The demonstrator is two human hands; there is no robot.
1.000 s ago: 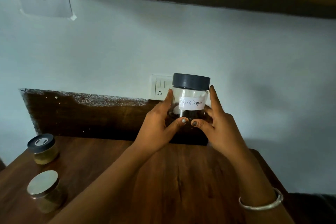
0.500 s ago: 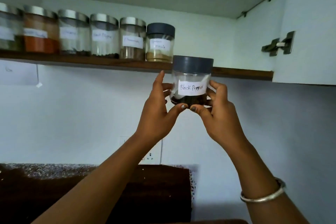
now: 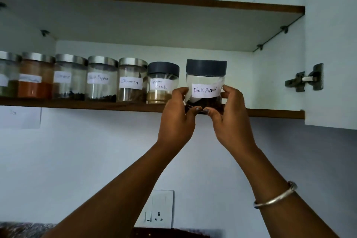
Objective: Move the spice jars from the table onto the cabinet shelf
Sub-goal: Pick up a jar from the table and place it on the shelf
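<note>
The step in hand is the placing: the Black Pepper jar [image 3: 205,83] is at the front edge of the cabinet shelf [image 3: 270,113], held between the left hand [image 3: 176,120] and the right hand [image 3: 229,114]. The fingers [image 3: 228,91] of both hands curl round its sides, and the 2 thumbs meet under its base. Whether the base already rests on the shelf or hangs just above it, I cannot tell.

Next, I judge, the jar needs easing back from the thumbs onto the board, then a clean release, without nudging the Garam Masala jar [image 3: 162,83] just beyond the left fingers.

The jar is squat, round and clear, with a dark grey lid and a white handwritten label. A shallow layer of dark peppercorns lies at the bottom, level with the fingertips.
</note>
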